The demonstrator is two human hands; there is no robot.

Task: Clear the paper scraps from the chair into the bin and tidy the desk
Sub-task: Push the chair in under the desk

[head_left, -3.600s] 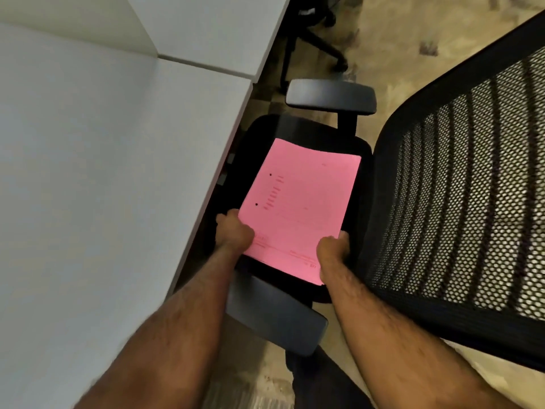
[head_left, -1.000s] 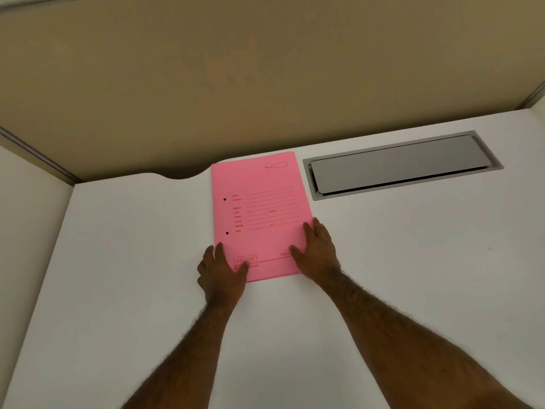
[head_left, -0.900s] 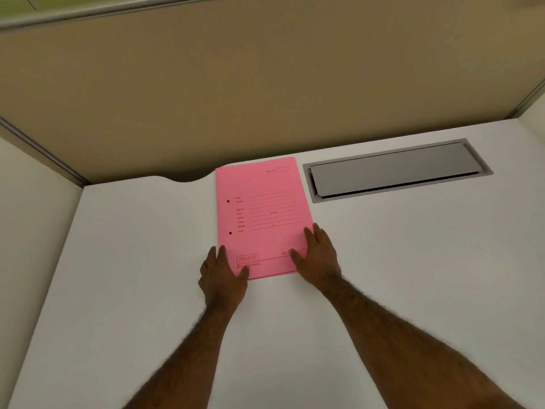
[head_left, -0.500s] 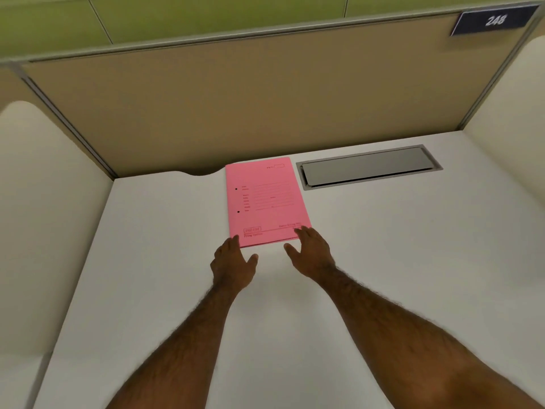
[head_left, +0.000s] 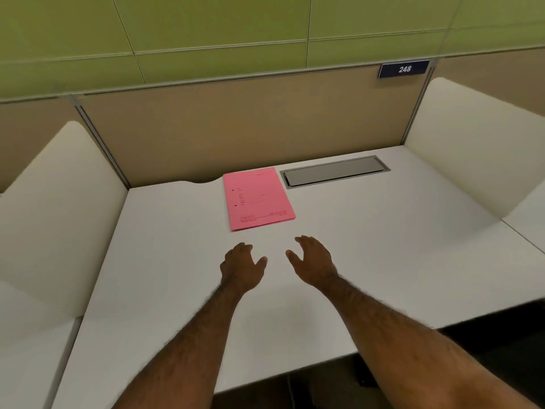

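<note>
Both hands empty, fingers loosely spread: left hand (head_left: 241, 268) and right hand (head_left: 314, 262) hover side by side over the white worktop (head_left: 368, 249), palms down, no grip on anything. Pink folder (head_left: 258, 198) lies flat near the back edge, just beyond the hands w/o touching them, right beside the grey cable hatch (head_left: 334, 172) (lid closed). Number plate "248" (head_left: 403, 69) on the partition, top right.
</note>
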